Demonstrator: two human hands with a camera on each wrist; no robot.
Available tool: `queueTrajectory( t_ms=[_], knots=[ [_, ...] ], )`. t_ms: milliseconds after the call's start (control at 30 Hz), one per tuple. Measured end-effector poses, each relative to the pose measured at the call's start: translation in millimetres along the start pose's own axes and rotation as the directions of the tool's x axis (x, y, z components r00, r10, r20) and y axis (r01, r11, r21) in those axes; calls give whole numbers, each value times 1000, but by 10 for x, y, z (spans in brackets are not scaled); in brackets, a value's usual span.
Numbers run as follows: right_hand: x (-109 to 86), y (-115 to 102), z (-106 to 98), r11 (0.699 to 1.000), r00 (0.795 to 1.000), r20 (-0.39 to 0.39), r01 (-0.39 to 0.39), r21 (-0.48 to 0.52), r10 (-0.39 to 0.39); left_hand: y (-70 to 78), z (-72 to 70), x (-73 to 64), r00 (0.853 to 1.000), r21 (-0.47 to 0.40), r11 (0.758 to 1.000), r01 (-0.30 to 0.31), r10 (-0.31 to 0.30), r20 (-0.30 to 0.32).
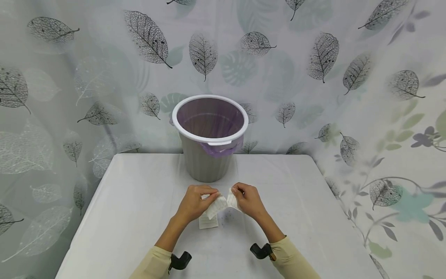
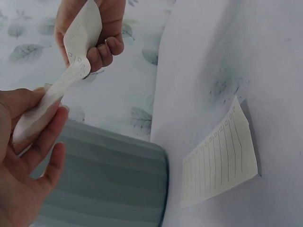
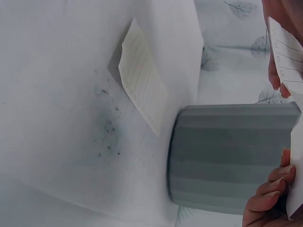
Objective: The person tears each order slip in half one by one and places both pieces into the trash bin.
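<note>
My left hand (image 1: 196,203) pinches one side of a lined paper strip with small checkboxes (image 2: 78,54) between thumb and fingers. The right hand (image 1: 248,199) grips the other side. Between the hands the paper narrows and bends into a V; in the left wrist view it looks joined at the middle. Both hands are above the table, in front of the grey bin (image 1: 207,162). Below the left hand, a separate piece of lined paper (image 2: 220,158) lies on the table, one edge uneven and slightly raised. In the right wrist view the right hand (image 3: 270,196) is partly cut off.
The bin has a white rim (image 1: 210,138) and a purple liner (image 1: 219,150). It stands at the back of the white-covered table (image 1: 139,201). Small dark specks (image 3: 110,130) mark the cloth near the loose paper. A leaf-patterned curtain (image 1: 278,77) hangs behind.
</note>
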State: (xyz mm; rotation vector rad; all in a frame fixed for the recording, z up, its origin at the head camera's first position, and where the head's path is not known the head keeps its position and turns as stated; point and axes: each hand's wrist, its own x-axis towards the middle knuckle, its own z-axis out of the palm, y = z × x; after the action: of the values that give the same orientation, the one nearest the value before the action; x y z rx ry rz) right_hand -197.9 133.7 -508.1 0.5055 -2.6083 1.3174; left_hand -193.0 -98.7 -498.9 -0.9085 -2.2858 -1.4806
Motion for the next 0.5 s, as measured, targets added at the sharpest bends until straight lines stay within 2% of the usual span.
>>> queueTrajectory(
  t_ms=[500],
  knots=[
    [1,-1,-38,1000,1000,1,-18,-8,18,-14,-39,-12,999,61,998,-5,7,-36]
  ],
)
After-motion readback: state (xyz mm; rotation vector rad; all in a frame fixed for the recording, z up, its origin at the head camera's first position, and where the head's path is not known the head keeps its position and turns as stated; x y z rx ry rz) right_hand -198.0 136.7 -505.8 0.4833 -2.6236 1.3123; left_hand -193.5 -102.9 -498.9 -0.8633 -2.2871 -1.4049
